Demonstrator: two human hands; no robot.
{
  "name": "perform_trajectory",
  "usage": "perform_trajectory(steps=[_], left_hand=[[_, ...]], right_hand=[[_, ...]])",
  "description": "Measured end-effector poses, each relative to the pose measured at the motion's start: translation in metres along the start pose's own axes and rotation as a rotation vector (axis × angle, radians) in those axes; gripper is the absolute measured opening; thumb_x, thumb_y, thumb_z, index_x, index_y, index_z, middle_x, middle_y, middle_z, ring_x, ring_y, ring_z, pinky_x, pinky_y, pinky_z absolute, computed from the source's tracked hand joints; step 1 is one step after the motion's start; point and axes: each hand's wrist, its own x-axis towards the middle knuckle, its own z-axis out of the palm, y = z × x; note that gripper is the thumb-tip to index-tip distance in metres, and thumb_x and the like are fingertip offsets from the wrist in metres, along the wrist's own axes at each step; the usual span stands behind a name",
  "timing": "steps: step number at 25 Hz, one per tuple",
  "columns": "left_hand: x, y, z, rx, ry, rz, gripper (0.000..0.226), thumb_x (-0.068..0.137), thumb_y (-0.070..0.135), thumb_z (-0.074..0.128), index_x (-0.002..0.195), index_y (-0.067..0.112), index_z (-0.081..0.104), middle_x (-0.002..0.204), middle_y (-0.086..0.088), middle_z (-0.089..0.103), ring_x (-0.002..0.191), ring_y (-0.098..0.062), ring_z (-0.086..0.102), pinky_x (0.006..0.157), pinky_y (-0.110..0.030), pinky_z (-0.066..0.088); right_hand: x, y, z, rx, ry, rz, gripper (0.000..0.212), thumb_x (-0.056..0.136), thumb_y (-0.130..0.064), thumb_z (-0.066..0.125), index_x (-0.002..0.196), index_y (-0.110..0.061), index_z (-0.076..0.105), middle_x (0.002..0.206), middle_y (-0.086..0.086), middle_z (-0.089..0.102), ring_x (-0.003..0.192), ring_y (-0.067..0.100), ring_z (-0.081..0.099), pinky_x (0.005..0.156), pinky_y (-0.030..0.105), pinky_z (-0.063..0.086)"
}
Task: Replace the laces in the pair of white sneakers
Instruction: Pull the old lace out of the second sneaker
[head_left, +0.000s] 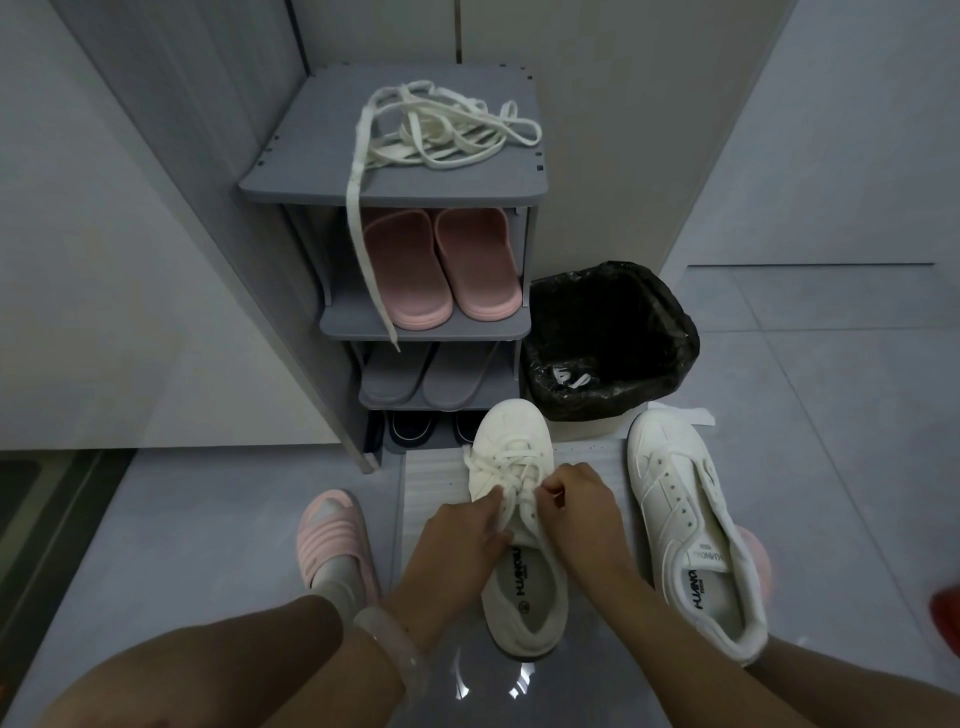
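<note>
A laced white sneaker (511, 431) stands on the floor in front of me, toe pointing away. My left hand (462, 530) pinches a strand of its white lace (506, 465) on the left side near the tongue. My right hand (576, 493) pinches the lace on the right side, fingers curled over the eyelets. A second white sneaker (685, 514) lies to the right, with bare eyelets and no lace. A tangled heap of loose white laces (441, 132) rests on top of the grey shoe rack (514, 182), one end hanging down over its front.
The rack holds pink slippers (441, 270), grey slippers (431, 374) and dark shoes at the bottom. A bin with a black bag (613, 332) stands right of the rack. My foot in a pink slipper (332, 540) is on the left. White sheets lie under the sneakers.
</note>
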Motion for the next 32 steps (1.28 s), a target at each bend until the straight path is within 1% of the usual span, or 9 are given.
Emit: perform_trajectory(steps=[6,9,12,15,17,20,23,27,32], left_hand=[[0.003,-0.004,0.001,0.041,-0.018,0.018,0.044,0.094,0.028,0.049,0.136,0.016,0.043,0.119,-0.006,0.061,0.108,-0.019,0.056,0.084,-0.021,0.038],[0.004,-0.008,0.001,-0.004,-0.02,-0.005,0.05,0.093,0.03,0.052,0.14,0.02,0.039,0.127,-0.005,0.058,0.114,-0.017,0.054,0.087,-0.019,0.037],[0.006,-0.012,0.003,-0.033,-0.038,-0.024,0.056,0.09,0.036,0.056,0.141,0.022,0.038,0.132,-0.004,0.055,0.118,-0.015,0.052,0.089,-0.015,0.035],[0.007,-0.015,0.005,0.034,-0.056,-0.019,0.059,0.089,0.041,0.056,0.141,0.024,0.036,0.135,-0.005,0.048,0.123,-0.015,0.044,0.097,-0.019,0.031],[0.007,-0.016,0.006,0.053,-0.062,-0.014,0.061,0.089,0.042,0.055,0.142,0.024,0.034,0.147,-0.005,0.037,0.135,-0.015,0.033,0.107,-0.02,0.025],[0.006,-0.012,0.006,0.084,-0.121,-0.004,0.062,0.091,0.04,0.053,0.145,0.022,0.028,0.154,-0.005,0.023,0.142,-0.015,0.022,0.113,-0.022,0.018],[0.007,-0.012,0.006,0.103,-0.127,-0.001,0.062,0.092,0.04,0.05,0.146,0.022,0.025,0.155,-0.005,0.02,0.143,-0.014,0.021,0.114,-0.023,0.017],[0.006,-0.007,0.006,0.12,-0.139,-0.018,0.062,0.094,0.039,0.047,0.147,0.021,0.021,0.156,-0.004,0.017,0.143,-0.014,0.02,0.112,-0.022,0.017],[0.003,-0.004,0.005,0.13,-0.155,-0.017,0.06,0.096,0.038,0.043,0.148,0.021,0.017,0.157,-0.004,0.012,0.143,-0.014,0.018,0.11,-0.021,0.016]], right_hand=[[0.017,-0.009,-0.011,-0.134,0.027,-0.182,0.006,0.088,-0.011,0.05,0.082,-0.01,0.051,0.084,-0.001,0.042,0.078,0.015,0.043,0.065,0.024,0.032],[0.026,-0.005,-0.023,0.029,0.15,-0.094,0.006,0.088,-0.008,0.054,0.088,-0.006,0.06,0.085,-0.001,0.051,0.076,0.013,0.049,0.067,0.02,0.036],[0.013,0.002,-0.012,0.216,-0.016,0.135,0.014,0.088,-0.016,0.059,0.1,-0.011,0.063,0.094,-0.003,0.058,0.087,0.01,0.055,0.07,0.014,0.039],[0.001,0.005,-0.001,0.228,-0.01,0.096,0.002,0.086,-0.015,0.062,0.087,-0.015,0.063,0.087,-0.007,0.052,0.084,0.008,0.052,0.067,0.007,0.037],[0.001,0.004,0.002,0.173,-0.021,-0.003,0.011,0.086,-0.01,0.06,0.079,-0.018,0.057,0.086,-0.003,0.053,0.082,0.01,0.051,0.071,0.011,0.041],[0.014,-0.004,-0.013,0.225,0.168,-0.052,0.013,0.087,-0.003,0.055,0.08,-0.014,0.054,0.086,0.004,0.056,0.079,0.018,0.053,0.073,0.028,0.047],[0.031,-0.004,-0.036,0.34,0.355,-0.025,0.007,0.087,-0.004,0.056,0.088,-0.01,0.06,0.089,0.003,0.057,0.081,0.015,0.053,0.07,0.02,0.041],[0.009,0.005,-0.009,0.273,-0.006,0.134,0.011,0.087,-0.018,0.059,0.093,-0.011,0.064,0.089,-0.003,0.06,0.085,0.012,0.055,0.072,0.016,0.042],[0.005,-0.004,-0.001,0.189,0.06,-0.026,0.008,0.083,-0.002,0.058,0.083,-0.005,0.064,0.087,-0.002,0.054,0.089,0.011,0.05,0.072,0.001,0.031]])
